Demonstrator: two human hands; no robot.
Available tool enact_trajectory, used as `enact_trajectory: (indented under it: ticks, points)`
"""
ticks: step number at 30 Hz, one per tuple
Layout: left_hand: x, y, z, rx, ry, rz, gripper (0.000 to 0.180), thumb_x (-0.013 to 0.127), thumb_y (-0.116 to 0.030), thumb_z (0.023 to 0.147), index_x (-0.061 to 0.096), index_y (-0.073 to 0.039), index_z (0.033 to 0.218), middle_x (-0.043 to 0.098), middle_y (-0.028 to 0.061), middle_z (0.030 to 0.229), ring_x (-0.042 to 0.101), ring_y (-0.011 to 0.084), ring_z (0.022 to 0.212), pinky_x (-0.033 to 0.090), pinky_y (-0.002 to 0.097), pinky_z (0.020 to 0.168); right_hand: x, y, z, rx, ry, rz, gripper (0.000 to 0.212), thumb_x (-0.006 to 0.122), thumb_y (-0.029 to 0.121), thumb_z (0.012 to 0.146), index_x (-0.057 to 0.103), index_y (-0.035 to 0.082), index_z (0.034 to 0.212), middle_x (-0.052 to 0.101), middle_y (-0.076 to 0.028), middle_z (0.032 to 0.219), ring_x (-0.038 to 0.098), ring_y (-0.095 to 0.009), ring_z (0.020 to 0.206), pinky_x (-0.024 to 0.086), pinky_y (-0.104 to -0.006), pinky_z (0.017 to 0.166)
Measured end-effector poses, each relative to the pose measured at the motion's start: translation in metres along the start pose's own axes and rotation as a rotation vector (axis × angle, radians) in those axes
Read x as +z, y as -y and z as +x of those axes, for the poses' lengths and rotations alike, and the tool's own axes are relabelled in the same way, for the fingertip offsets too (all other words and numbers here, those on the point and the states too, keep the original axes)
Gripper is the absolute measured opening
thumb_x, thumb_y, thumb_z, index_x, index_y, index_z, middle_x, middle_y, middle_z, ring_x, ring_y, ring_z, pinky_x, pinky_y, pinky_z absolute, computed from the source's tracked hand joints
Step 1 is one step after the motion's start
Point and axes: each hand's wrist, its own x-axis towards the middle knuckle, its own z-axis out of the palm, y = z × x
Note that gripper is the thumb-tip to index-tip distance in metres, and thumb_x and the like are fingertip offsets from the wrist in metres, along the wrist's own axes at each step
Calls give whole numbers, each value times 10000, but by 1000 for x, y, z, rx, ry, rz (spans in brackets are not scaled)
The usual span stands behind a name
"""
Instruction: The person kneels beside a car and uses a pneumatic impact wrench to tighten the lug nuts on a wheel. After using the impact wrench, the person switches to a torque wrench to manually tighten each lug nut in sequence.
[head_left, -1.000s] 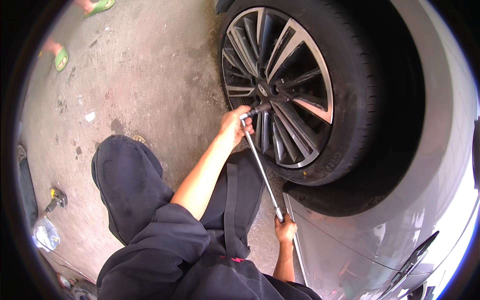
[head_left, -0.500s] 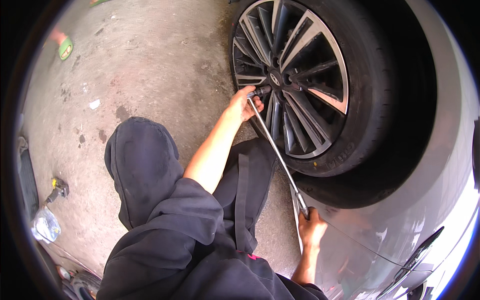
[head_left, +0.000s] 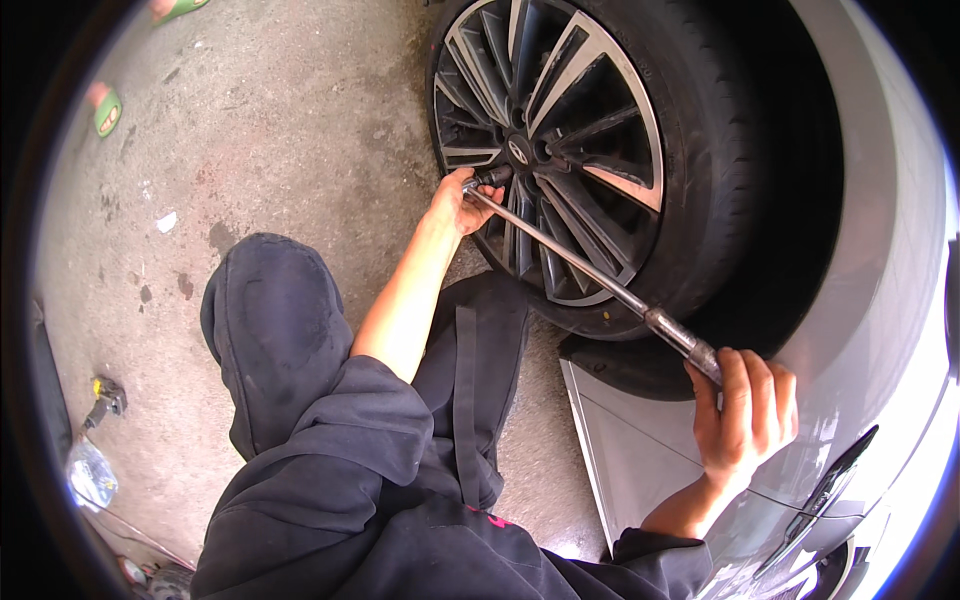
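Observation:
A long metal torque wrench [head_left: 580, 262] runs from the wheel's hub down toward the right. My left hand [head_left: 462, 205] is closed around its head, where a dark socket [head_left: 494, 176] reaches into the wheel beside the centre cap. Wrapped round the knurled handle at the other end is my right hand [head_left: 748, 415], in front of the car's grey body. The alloy wheel [head_left: 600, 240] has black and silver spokes and carries a black tire [head_left: 700, 215]. Whatever the socket sits on is hidden.
The grey car body [head_left: 650, 450] curves around the wheel arch on the right. My bent legs in dark trousers [head_left: 280, 320] are close to the wheel. At the left lie a yellow-and-black tool [head_left: 106, 398] and a clear plastic bag [head_left: 92, 475]. Someone's green sandal [head_left: 108, 115] shows farther off.
My right hand has swung the wrench handle up and to the right, nearer the camera. My left hand stays at the wrench head. The whole view has shifted slightly.

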Motion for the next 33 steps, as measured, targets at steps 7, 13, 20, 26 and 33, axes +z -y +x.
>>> enact_trajectory:
  ticks: [7, 13, 20, 26, 33]
  points:
    - [3, 8, 1, 7, 36, 27, 376, 555, -261, 977, 421, 87, 1020, 517, 141, 771, 587, 245, 644, 626, 449, 680, -8, 1, 40, -8, 66, 12, 411, 845, 118, 546, 689, 17, 912, 638, -89, 794, 555, -239, 626, 449, -329, 530]
    - [10, 9, 4, 14, -27, 5, 305, 593, -228, 964, 460, 45, 991, 530, 113, 755, 577, 224, 634, 573, 371, 571, -16, 16, 8, 138, 226, -90, 355, 838, 231, 669, 676, 37, 918, 557, -40, 700, 499, -198, 540, 392, -330, 469]
    - [18, 11, 14, 12, 66, -37, 265, 511, -196, 993, 347, -11, 898, 427, 44, 643, 446, 125, 480, 415, 243, 397, -29, -16, 59, 238, 685, 307, 295, 831, 145, 686, 657, 27, 892, 599, -127, 660, 598, -294, 536, 461, -369, 515]
    - [10, 10, 12, -16, -25, -41, 227, 535, -217, 976, 395, -53, 1049, 435, 58, 675, 461, 150, 504, 425, 299, 444, -31, -1, 84, 402, 825, 416, 329, 782, 69, 742, 660, 20, 1044, 677, -170, 831, 676, -345, 668, 540, -399, 616]
    - [-2, -9, 0, -2, -212, -10, 538, 533, -575, 960, 472, -54, 841, 444, 38, 612, 465, 160, 513, 451, 321, 467, -13, -11, 74, 714, 1122, 750, 383, 652, 117, 862, 584, 11, 1224, 673, -263, 1012, 669, -436, 932, 543, -457, 797]
